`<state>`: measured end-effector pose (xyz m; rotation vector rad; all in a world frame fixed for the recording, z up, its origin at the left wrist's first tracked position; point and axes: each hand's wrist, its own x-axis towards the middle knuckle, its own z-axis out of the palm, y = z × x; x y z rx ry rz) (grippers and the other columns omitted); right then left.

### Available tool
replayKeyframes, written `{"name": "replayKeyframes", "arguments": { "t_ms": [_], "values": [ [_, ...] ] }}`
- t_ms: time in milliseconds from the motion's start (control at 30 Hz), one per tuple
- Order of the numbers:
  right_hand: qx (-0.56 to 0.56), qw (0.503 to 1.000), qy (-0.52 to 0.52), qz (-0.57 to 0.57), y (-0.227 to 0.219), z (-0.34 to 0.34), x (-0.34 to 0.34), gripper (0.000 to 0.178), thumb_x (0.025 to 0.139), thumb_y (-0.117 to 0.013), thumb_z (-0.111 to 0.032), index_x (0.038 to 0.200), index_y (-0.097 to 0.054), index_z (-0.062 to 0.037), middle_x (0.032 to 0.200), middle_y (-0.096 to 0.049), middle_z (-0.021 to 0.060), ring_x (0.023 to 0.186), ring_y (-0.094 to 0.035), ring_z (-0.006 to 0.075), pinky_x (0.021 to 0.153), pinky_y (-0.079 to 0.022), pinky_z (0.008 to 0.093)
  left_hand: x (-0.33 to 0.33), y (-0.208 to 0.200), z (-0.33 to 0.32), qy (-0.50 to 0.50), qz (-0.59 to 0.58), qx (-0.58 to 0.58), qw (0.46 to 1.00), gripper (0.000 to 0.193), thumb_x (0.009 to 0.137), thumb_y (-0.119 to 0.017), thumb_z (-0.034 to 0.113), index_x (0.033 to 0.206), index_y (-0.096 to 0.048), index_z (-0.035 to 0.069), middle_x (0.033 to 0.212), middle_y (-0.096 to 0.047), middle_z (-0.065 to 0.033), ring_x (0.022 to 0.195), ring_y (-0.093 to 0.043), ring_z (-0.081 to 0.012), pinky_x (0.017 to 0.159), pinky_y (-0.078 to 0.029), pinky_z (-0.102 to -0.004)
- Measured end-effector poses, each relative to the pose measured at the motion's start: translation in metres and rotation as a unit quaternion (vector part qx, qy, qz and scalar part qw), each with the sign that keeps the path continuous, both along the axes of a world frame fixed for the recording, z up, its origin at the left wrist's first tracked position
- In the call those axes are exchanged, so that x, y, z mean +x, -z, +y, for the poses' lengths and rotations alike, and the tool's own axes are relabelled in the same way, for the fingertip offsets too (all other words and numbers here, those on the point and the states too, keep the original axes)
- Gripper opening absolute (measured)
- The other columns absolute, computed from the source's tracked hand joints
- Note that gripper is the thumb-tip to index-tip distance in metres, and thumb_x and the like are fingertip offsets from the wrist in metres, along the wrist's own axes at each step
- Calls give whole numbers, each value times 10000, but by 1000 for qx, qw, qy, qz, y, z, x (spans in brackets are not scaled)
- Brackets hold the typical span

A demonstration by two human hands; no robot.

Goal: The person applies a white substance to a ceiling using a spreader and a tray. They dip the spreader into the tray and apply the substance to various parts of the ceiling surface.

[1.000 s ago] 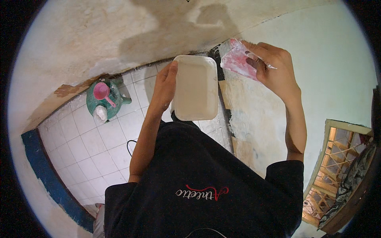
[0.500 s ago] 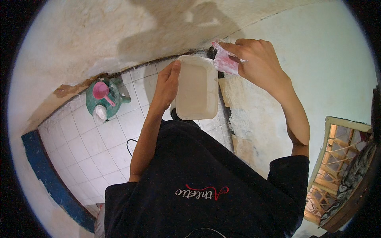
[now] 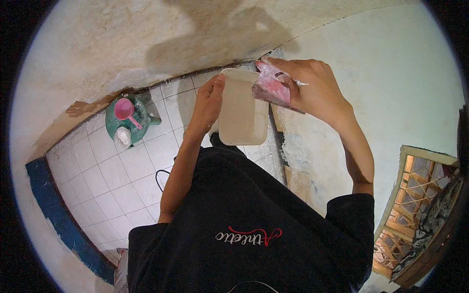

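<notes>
My left hand (image 3: 208,103) is closed on the left rim of a cream rectangular plastic tub (image 3: 243,110), held up in front of my body. The tub's inside looks pale; I cannot make out how much paste is in it. In my right hand (image 3: 312,84) is a pink putty scraper (image 3: 274,87) smeared with white paste, pinched between thumb and fingers. Its lower left corner overlaps the tub's upper right rim; whether they touch I cannot tell. A bit of white paste sticks to the right hand's fingers.
On the white tiled floor (image 3: 117,180) at left stands a green stool (image 3: 111,128) bearing a pink dipper (image 3: 124,109) and a white lump (image 3: 122,136). A patchy wall (image 3: 107,49) runs ahead, a pale wall (image 3: 391,88) at right with a barred window (image 3: 413,195).
My right hand has brought the scraper left and slightly down, over the tub's rim, and turned it so its lower edge shows. My left hand and the tub have barely moved.
</notes>
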<state>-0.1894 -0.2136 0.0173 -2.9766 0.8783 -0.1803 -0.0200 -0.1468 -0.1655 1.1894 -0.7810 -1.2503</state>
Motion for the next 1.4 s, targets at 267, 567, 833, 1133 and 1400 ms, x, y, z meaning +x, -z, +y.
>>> {"name": "replayKeyframes", "arguments": {
  "t_ms": [267, 567, 833, 1133, 1400],
  "values": [
    [-71, 993, -18, 90, 4, 36, -10, 417, 692, -652, -108, 1107, -635, -71, 811, -653, 92, 653, -638, 308, 555, -500, 427, -4, -4, 0, -28, 17, -12, 999, 451, 1025, -376, 336, 1119, -619, -31, 987, -656, -92, 888, -582, -139, 808, -466, -291],
    [-72, 990, 107, -63, -26, 24, -28, 321, 763, -615, 17, 1079, -645, -25, 820, -680, 131, 664, -666, 232, 607, -518, 309, -11, -3, -2, -44, 200, 32, 978, 534, 1021, -307, 445, 1255, -518, 13, 1111, -618, -136, 994, -616, -221, 872, -504, -334],
    [-38, 937, 216, -272, 15, 61, -34, 214, 839, -590, -6, 1050, -593, -39, 772, -646, 169, 654, -672, 295, 591, -507, 322, -30, 4, 2, -64, 293, -73, 951, 610, 1001, -287, 522, 1402, -344, 66, 1353, -472, -140, 1213, -503, -258, 1006, -438, -395],
    [14, 859, 341, -381, 62, 62, -14, 167, 846, -622, -46, 1009, -591, -30, 708, -632, 163, 582, -653, 249, 526, -480, 314, -39, 21, 0, -143, 300, -63, 941, 731, 953, -298, 626, 1444, -276, 84, 1433, -383, -120, 1321, -375, -279, 1088, -324, -435],
    [18, 857, 339, -388, 89, 57, -3, 128, 834, -645, -38, 870, -524, -19, 618, -570, 98, 540, -515, 165, 487, -415, 292, -47, 23, 2, -152, 305, -71, 937, 737, 951, -293, 630, 1450, -263, 87, 1442, -375, -128, 1319, -379, -294, 1086, -327, -446]
  ]
}}
